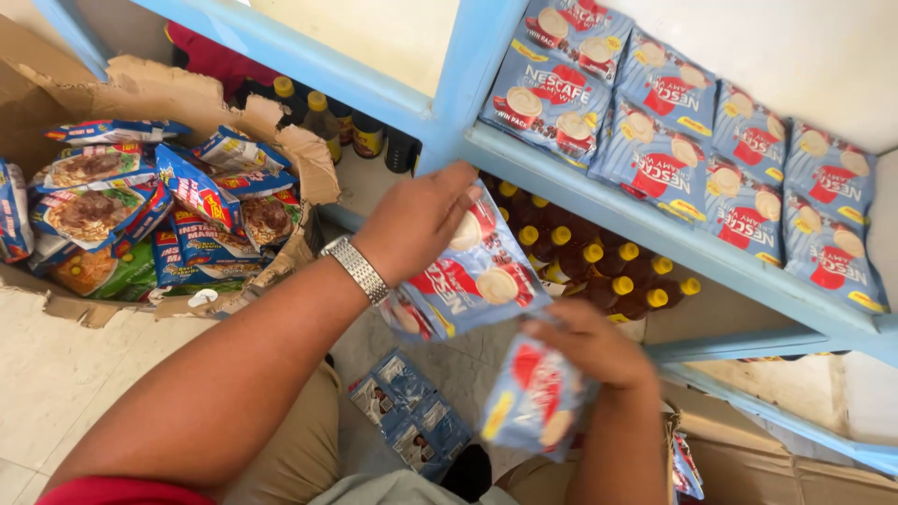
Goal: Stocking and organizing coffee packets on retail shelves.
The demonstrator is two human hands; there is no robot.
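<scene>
A torn cardboard box [140, 93] of instant-noodle packets [94, 210] sits at far left on the floor. The left hand [416, 220] is clamped on blue coffee sachets [472, 281] below the blue shelf [655, 220]; the right hand [589, 346] grips another sachet strip [538, 397], blurred, beneath sachets lining the shelf [739, 140]

2 hands show: the left hand [416, 220] grips 1 blue coffee sachet pack [477, 276], and the right hand [589, 344] grips 1 more, a blurred sachet pack [538, 397]. On the blue shelf [673, 238] lie about 9 blue sachet packs [692, 140] — overlapping, so the count is rough. Below stand roughly 12 yellow-capped dark bottles [599, 266]; about 4 further bottles [323, 117] stand farther back. 1 torn cardboard box [187, 98] holds noodle packets [94, 201] — at least 10. 1 strip of small sachets [412, 421] lies on the floor.
</scene>
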